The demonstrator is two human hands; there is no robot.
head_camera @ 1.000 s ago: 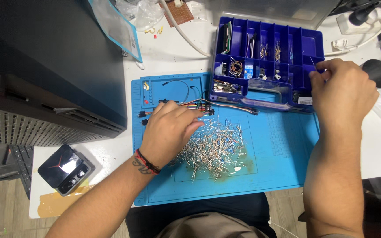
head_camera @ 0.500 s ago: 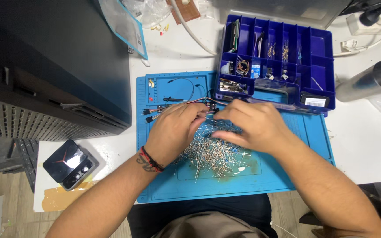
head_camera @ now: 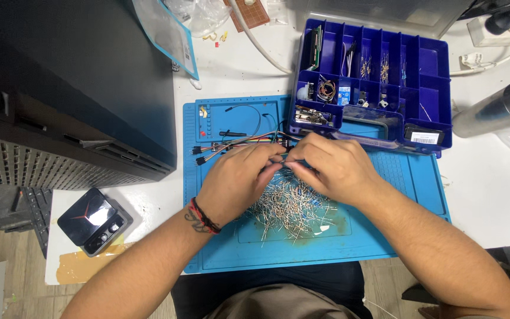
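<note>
Both hands meet over the blue work mat (head_camera: pixel 385 236) on the white surface (head_camera: pixel 491 195). Left hand (head_camera: pixel 237 180) and right hand (head_camera: pixel 332 168) pinch narrow on one thin wire-leaded component (head_camera: pixel 290 160), just above the loose pile of components (head_camera: pixel 290 207). Blue compartment box (head_camera: pixel 385 77) sits just beyond. Best kept low over the pile, fingertip grip light, so leads don't bend or scatter.

Pins (head_camera: pixel 290 207) on mat (head_camera: pixel 396 236), organizer (head_camera: pixel 432 77) behind
</note>
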